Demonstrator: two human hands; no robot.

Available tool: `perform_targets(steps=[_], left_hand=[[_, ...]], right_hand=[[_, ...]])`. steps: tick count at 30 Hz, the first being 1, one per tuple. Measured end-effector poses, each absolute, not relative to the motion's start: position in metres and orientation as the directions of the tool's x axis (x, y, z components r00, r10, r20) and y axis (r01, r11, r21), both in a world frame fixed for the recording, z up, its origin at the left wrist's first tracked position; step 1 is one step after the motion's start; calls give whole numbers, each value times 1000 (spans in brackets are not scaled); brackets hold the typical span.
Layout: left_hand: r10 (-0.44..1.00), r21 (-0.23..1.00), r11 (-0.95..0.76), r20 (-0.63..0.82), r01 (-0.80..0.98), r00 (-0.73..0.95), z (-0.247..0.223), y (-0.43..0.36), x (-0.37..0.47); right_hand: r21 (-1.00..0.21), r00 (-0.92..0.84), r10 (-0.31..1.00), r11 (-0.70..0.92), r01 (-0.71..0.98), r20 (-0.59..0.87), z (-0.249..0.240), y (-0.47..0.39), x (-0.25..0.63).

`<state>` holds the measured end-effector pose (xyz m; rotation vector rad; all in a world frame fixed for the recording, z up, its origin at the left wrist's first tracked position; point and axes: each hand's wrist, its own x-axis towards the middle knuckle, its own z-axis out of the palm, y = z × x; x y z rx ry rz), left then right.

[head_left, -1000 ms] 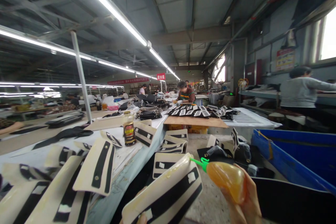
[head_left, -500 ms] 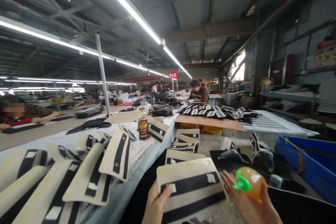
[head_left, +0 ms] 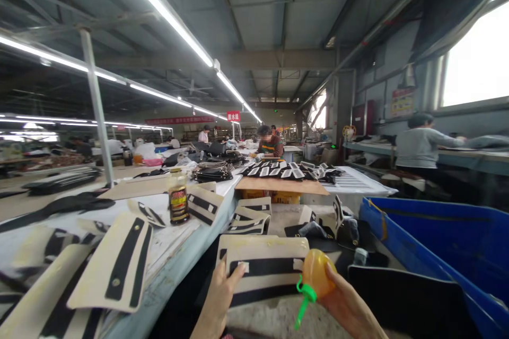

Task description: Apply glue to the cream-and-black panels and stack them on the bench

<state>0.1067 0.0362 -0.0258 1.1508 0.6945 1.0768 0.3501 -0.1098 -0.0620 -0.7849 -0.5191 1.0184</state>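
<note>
A left-hand grip (head_left: 220, 280) clamps a cream panel with black strips (head_left: 270, 266) by its left edge, thumb on its face, at six o'clock in the view, while the right-hand grip (head_left: 338, 294) closes around an amber squeeze bottle (head_left: 318, 271) at the panel's three o'clock, its green nozzle (head_left: 306, 295) aimed toward seven. The panel looks light and springy, firm enough to hold by one side, and probably tacky along its glossy upper margin, so the side edges offer the cleaner hold. The bottle appears soft-walled and apt to dribble if squeezed hard; its round body suits a loose, cupped palm. Whether bottle and panel touch is hard to tell. Similar panels (head_left: 115, 265) lie on the worktop (head_left: 165, 241) at the held panel's nine o'clock.
</note>
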Motion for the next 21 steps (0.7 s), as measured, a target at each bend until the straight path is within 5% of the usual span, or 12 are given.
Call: perform_targets(steps=[6, 11, 21], left_hand=[[883, 891, 156, 68, -427, 464, -52, 43, 118], [893, 888, 281, -103, -364, 439, -112, 60, 120], [892, 898, 332, -198, -290, 407, -159, 67, 127]], right_hand=[[-808, 607, 793, 388, -443, 48, -26, -106, 395], [-865, 792, 605, 435, -248, 78, 16, -76, 461], [-887, 854, 468, 461, -15, 229, 31, 34, 509]])
